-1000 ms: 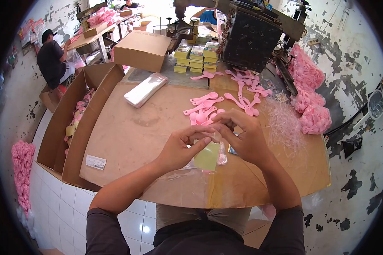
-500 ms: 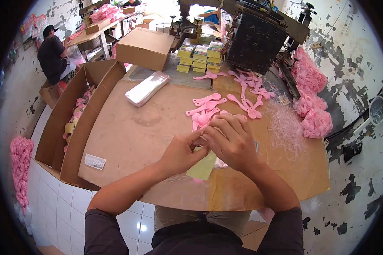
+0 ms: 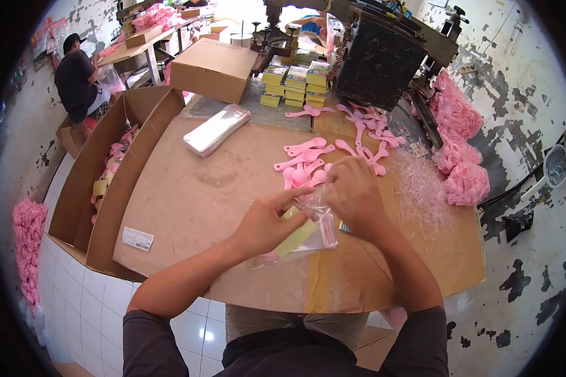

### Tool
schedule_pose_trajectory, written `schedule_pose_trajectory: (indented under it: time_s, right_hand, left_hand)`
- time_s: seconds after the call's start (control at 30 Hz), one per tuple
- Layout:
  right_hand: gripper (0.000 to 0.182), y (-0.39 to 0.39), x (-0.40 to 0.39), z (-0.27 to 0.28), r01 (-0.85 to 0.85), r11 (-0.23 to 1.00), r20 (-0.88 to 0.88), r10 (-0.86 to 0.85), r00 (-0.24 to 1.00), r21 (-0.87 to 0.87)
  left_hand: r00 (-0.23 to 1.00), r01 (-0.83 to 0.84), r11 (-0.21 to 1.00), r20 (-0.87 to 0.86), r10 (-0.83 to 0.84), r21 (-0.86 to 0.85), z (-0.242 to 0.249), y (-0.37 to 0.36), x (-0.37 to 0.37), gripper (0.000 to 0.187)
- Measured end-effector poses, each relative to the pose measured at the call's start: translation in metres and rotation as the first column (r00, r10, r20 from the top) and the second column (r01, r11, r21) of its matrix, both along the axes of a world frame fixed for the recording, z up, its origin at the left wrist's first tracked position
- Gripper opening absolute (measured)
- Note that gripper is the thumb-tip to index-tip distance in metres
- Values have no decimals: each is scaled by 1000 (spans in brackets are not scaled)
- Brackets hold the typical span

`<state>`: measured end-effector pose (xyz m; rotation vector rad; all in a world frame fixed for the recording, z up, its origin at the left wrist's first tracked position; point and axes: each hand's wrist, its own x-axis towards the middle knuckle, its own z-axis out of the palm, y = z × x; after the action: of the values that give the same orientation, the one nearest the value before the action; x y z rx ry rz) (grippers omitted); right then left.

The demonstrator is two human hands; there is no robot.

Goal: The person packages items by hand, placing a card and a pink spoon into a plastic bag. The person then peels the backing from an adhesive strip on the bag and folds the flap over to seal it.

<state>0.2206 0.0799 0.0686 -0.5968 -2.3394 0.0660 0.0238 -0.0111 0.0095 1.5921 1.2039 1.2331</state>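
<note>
My left hand (image 3: 269,221) grips a clear plastic bag (image 3: 316,242) near the table's front, its thumb and fingers pinching the upper left part. Inside the bag show a yellow-green card (image 3: 295,235) and something pink and white. My right hand (image 3: 358,195) is closed at the bag's top right, its fingertips bunched together on the plastic. Just beyond both hands lies a heap of pink spoons (image 3: 305,154). A stack of clear bags (image 3: 217,130) rests at the left of the cardboard-covered table (image 3: 188,188).
An open carton (image 3: 97,207) holding colourful items stands left. Behind are a closed box (image 3: 214,66), stacked card packs (image 3: 295,81) and a black machine (image 3: 378,60). Plastic strands (image 3: 427,188) and pink bundles (image 3: 462,147) lie right. A person (image 3: 77,78) sits far left.
My right hand has moved slightly right and up, away from my left hand. More of the clear bag now shows between and below them, and the card is tilted.
</note>
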Motion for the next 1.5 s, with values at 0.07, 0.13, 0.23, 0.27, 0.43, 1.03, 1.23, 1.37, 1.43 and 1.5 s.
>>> schedule_pose_trajectory:
  time_s: [0.07, 0.13, 0.23, 0.27, 0.43, 1.03, 1.23, 1.37, 1.43, 1.5]
  right_hand:
    - [6, 10, 29, 8, -37, 924, -93, 2, 996, -380]
    - [4, 32, 66, 9, 23, 873, -176, -123, 977, -488]
    - [7, 42, 111, 11, -215, 760, -422, -84, 903, -613]
    - [8, 44, 128, 14, -253, 727, -450, -85, 889, -638]
    - [14, 23, 115, 10, 197, 959, -102, -221, 970, -203]
    - [23, -27, -5, -2, -54, 965, 70, 37, 997, 256]
    - [9, -13, 11, -11, -47, 999, -135, 46, 990, -2]
    - [9, 9, 59, 11, -9, 835, -339, -214, 916, -550]
    - [11, 27, 115, 22, -203, 649, -417, -194, 888, -734]
    - [13, 60, 188, 17, -333, 541, -499, -192, 845, -772]
  left_hand:
    - [963, 39, 996, 269, -17, -75, 2, 2, -2, 41]
    - [958, 23, 998, 287, -5, -62, 3, 3, -4, 39]
    - [950, 34, 996, 313, -6, -84, 2, 4, -2, 40]
    - [948, 44, 994, 319, -10, -98, 3, 5, -2, 40]
    - [981, 63, 996, 185, -51, -61, -2, 1, 0, 40]
    - [1000, 25, 1000, -1, -25, -13, -3, -10, 7, 53]
    - [995, 49, 999, -88, -50, -7, 0, 0, 6, 45]
    - [998, 57, 997, -36, -59, -45, -3, 1, 5, 42]
    - [993, 28, 997, 117, -20, -69, 0, 3, 5, 41]
    - [985, -1, 999, 175, 10, -51, 2, 9, 2, 41]
